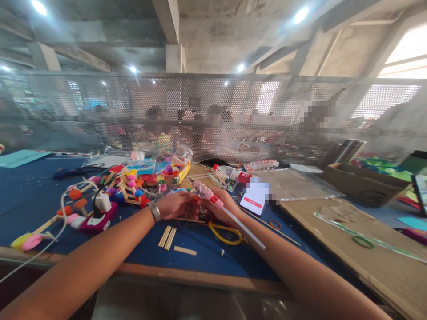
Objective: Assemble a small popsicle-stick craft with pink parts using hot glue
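Observation:
My right hand (222,205) is closed around a pink patterned hot glue pen (204,191), tilted with its tip up and to the left. A translucent glue stick (245,230) juts from its back end over my forearm. Close beside it, my left hand (175,204) has its fingers drawn together; what they pinch is hard to see, with a bit of orange showing between the hands. On the blue table below lie several wooden craft sticks (167,238), one loose craft stick (185,250) and a yellow loop (230,235).
At left, a white cable and plug meet a purple power strip (100,218) among wooden stick pieces with coloured discs (131,184). A plastic bottle (233,173) lies behind my hands. A lit phone (254,200), cardboard (360,249) and an open carton (363,184) are at right.

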### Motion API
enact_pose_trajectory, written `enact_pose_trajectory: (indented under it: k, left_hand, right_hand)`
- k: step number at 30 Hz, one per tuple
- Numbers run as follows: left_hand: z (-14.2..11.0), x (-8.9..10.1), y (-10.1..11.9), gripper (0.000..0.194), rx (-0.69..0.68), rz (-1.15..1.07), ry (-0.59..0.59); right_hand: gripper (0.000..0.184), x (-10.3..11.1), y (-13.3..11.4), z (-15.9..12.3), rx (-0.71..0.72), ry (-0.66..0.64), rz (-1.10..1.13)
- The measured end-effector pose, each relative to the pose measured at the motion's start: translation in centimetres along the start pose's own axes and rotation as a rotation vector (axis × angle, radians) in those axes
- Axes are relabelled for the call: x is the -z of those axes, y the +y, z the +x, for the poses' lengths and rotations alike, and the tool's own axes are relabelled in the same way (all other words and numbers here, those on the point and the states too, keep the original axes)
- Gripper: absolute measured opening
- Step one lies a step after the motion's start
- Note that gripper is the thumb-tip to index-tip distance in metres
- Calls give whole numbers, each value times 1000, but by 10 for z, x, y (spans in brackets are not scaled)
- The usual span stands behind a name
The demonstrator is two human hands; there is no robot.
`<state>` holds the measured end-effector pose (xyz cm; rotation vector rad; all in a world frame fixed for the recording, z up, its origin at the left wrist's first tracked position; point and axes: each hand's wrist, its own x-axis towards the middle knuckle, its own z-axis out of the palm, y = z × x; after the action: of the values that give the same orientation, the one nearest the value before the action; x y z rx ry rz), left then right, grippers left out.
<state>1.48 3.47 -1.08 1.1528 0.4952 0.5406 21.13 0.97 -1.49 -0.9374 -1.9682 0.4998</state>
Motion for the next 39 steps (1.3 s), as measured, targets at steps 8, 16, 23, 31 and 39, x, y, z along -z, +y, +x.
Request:
enact_pose_trajectory:
  k: [8, 16, 23, 31, 39]
  left_hand:
    - [-2, -3, 2, 30, -23, 16, 33]
    - [-1, -1, 2, 34, -14, 33, 80]
    - [-1, 0, 2, 31, -16, 53, 67]
    - [1, 0, 0, 40, -22, 54, 63]
    - [1, 2, -1, 39, -17, 47, 67]
  right_hand:
    - [25, -2, 0, 1, -43, 12, 12]
    - [29, 1, 0, 0, -55, 11, 31]
    - [31, 2, -2, 0, -60, 37, 15]
    - [26, -1, 3, -1, -96, 77, -6]
    - [33, -1, 3, 1, -72, 78, -17]
